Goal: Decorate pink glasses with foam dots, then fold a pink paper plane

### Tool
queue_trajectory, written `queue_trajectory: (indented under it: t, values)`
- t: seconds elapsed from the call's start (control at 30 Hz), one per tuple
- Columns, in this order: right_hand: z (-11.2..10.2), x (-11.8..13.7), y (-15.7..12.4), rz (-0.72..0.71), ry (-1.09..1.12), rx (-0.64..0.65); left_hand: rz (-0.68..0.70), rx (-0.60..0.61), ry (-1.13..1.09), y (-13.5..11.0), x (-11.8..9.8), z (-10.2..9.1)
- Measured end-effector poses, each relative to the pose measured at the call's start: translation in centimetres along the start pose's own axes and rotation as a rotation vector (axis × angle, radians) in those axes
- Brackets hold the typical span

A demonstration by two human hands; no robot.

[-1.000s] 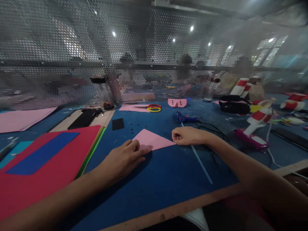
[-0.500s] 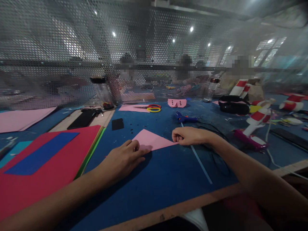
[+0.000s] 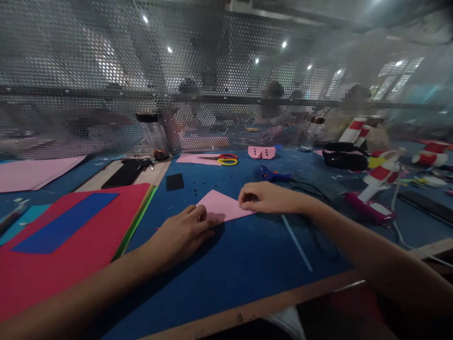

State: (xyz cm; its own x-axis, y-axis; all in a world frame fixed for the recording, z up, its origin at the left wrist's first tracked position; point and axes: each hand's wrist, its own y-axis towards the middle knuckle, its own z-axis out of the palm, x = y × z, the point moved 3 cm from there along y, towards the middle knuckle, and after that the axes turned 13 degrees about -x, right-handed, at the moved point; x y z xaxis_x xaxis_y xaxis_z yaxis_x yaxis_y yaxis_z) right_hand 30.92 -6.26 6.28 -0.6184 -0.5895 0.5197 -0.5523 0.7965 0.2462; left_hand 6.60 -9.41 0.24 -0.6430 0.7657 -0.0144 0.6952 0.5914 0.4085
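Note:
A folded piece of pink paper (image 3: 220,206), roughly triangular, lies flat on the blue table top with its peak pointing away from me. My left hand (image 3: 184,230) holds its left corner down, fingers curled and the thumb side along the near edge. From the right, my right hand (image 3: 264,197) presses on the paper's right part with bent fingers drawn together; the paper's right tip shows just below them. Behind the right hand lies a blue glue gun (image 3: 272,174), and a clear glue stick (image 3: 297,243) sticks out toward me from under the wrist.
Red sheets (image 3: 71,222) with a blue strip (image 3: 65,222) lie at left. Farther back are scissors (image 3: 229,159), a black square (image 3: 174,182), a pink cutout with black dots (image 3: 262,152) and a phone (image 3: 123,174). A purple glue gun (image 3: 370,208) stands at right, before a perforated screen (image 3: 219,61).
My right hand has slid left along the pink paper from its right tip toward the middle. My left hand stays on the left corner. The view has shifted slightly.

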Motion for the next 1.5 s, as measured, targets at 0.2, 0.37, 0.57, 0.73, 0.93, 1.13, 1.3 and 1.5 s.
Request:
queue_trajectory:
  t: [0.2,0.37,0.57,0.73,0.93,1.13,1.3,1.5]
  values:
    - [4.9,0.2,2.1,-0.036,-0.052,0.010,-0.055,-0.083,-0.078,-0.2,0.4,0.1]
    - [5.8,-0.3,2.1,0.008,-0.012,-0.016,-0.175,-0.132,-0.197,0.2,0.9,0.3]
    - [5.9,-0.3,2.0,0.001,-0.027,-0.005,-0.285,-0.167,-0.249,0.6,1.1,0.5]
    - [6.1,-0.5,2.0,-0.003,-0.035,-0.011,-0.333,-0.161,-0.311,0.7,1.3,0.7]
    - [6.2,-0.8,2.1,-0.021,-0.045,-0.011,-0.328,-0.186,-0.317,1.0,1.2,0.9]
    - [6.3,-0.8,2.1,0.000,-0.062,-0.005,-0.443,-0.129,-0.320,1.7,1.1,1.0]
    - [6.3,-0.7,2.1,0.015,-0.070,0.004,-0.495,-0.127,-0.281,2.0,0.8,1.0]
    - [6.2,-0.6,2.1,0.006,-0.077,0.015,-0.521,-0.114,-0.231,2.1,0.8,0.9]
